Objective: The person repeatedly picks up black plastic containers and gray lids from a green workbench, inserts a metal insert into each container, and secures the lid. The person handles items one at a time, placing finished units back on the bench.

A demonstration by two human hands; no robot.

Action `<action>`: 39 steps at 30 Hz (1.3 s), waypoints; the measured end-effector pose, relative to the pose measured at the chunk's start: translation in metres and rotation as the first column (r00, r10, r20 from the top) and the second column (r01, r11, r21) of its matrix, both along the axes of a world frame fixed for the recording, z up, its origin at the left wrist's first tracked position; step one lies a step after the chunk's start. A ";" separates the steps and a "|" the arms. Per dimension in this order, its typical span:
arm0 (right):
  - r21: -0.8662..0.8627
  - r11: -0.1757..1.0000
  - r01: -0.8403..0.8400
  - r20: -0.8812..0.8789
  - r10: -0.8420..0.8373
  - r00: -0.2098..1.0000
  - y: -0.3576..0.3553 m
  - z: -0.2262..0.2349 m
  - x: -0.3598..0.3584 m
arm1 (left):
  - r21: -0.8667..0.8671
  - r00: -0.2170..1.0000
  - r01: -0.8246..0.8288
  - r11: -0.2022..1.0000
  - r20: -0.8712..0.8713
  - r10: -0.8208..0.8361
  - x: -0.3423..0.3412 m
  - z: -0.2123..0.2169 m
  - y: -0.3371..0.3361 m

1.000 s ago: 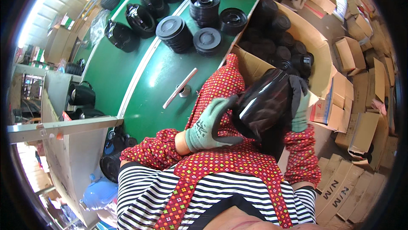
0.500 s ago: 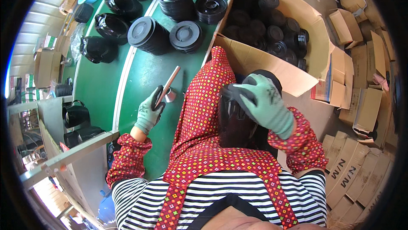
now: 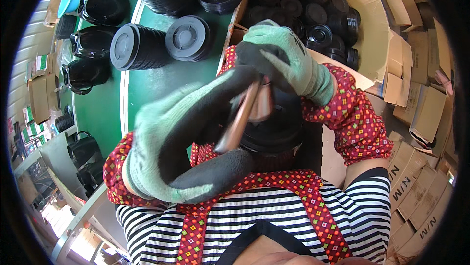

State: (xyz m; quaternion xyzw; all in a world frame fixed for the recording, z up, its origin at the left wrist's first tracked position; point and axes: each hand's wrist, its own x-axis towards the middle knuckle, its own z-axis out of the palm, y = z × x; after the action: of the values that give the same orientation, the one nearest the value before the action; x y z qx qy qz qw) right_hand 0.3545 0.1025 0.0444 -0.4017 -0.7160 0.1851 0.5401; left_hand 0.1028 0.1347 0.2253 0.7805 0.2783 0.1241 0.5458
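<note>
A glossy black vessel stands in my lap, its round ridged rim or base partly covered by my hands. My left hand, in a green and black glove and smeared by motion, grips a flat copper-coloured bar between thumb and fingers. Beside the bar is a small silvery cone-shaped piece; whether the two are joined I cannot tell. My right hand, gloved alike, is just above the vessel and meets the left fingertips. Its fingers are curled in, and what they hold is hidden.
On the green table at the left stand stacks of black round lids and several glossy black jugs. A big open carton full of black containers is at the far right. Flattened cartons lie right; a metal rail runs left.
My left hand has swung from the table to above my lap, bringing the bar and the silvery piece. My right hand has moved up and left. The vessel looks turned.
</note>
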 end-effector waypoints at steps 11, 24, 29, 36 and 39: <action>-0.033 0.716 -0.698 -0.438 0.617 0.654 -0.010 -0.013 0.014 | 0.418 0.891 0.419 0.806 -0.022 -0.453 0.122 -0.054 -0.049; 0.166 0.742 -0.650 -0.636 0.584 0.504 -0.029 -0.013 -0.027 | 0.400 0.905 0.424 0.813 -0.144 -0.401 0.122 -0.061 -0.080; -0.051 0.998 -0.026 0.065 0.029 0.997 -0.066 -0.018 -0.009 | 0.173 0.773 0.407 0.897 0.457 -0.439 0.078 -0.075 -0.037; -0.540 0.832 -0.125 0.218 0.282 0.934 -0.051 0.027 0.023 | -0.302 0.807 0.409 0.861 0.560 -0.186 0.041 -0.083 0.006; -0.431 0.863 -0.264 0.183 0.370 0.911 -0.040 0.030 0.024 | -0.302 0.986 0.061 0.951 0.166 -0.011 0.050 -0.021 -0.012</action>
State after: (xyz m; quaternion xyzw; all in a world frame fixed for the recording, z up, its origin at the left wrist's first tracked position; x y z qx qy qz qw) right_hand 0.3790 0.0628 0.0739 -0.3989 -0.7845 0.3589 0.3108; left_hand 0.1530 0.1228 0.2040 0.6787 0.2346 0.1325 0.6832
